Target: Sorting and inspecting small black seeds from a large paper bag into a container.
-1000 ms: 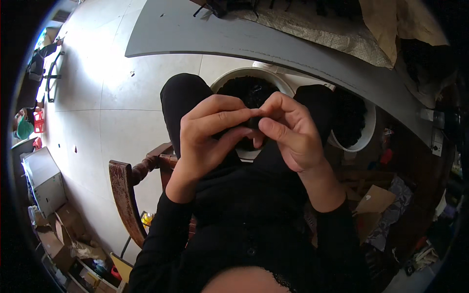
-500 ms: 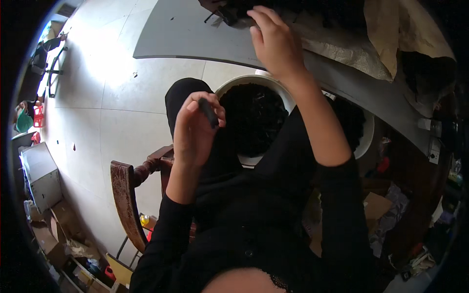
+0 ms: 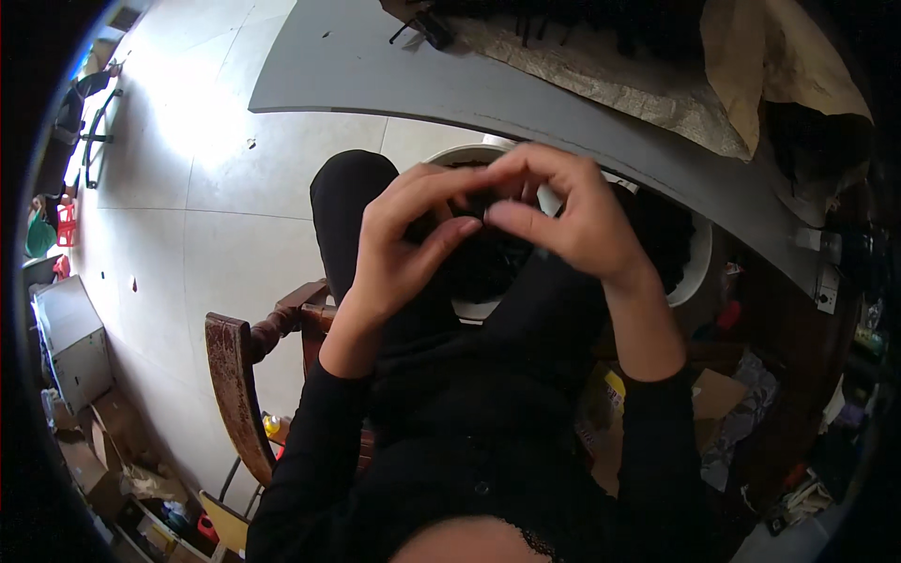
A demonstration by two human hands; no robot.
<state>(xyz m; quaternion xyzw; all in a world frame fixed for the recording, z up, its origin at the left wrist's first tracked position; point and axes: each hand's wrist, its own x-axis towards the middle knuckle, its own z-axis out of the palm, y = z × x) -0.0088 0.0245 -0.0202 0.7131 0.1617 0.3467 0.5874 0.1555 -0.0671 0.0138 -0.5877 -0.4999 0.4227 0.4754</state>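
Above my lap, my left hand (image 3: 389, 235) and my right hand (image 3: 591, 220) meet fingertip to fingertip. Both have bent fingers, closed in a pinch. A short black cylindrical piece showed in my left hand a moment earlier; now the fingers and the dark background hide it. What the right fingertips grip cannot be made out. Below the hands, between my knees, stands a pale round tub (image 3: 477, 311) holding many small black pieces (image 3: 483, 272). A second pale basin (image 3: 699, 267) with black contents sits to its right, partly under the table.
Ahead runs a grey tabletop (image 3: 366, 75), bearing a woven sack (image 3: 610, 89) with a dark heap on it. A small black part (image 3: 434, 33) with thin prongs lies at the sack's left edge. A wooden chair arm (image 3: 230, 375) is at my left; cardboard (image 3: 721, 392) lies low right.
My right hand has come back from the table's dark heap toward my lap. My left hand has turned inward and moved right, so the two now meet over the tub.
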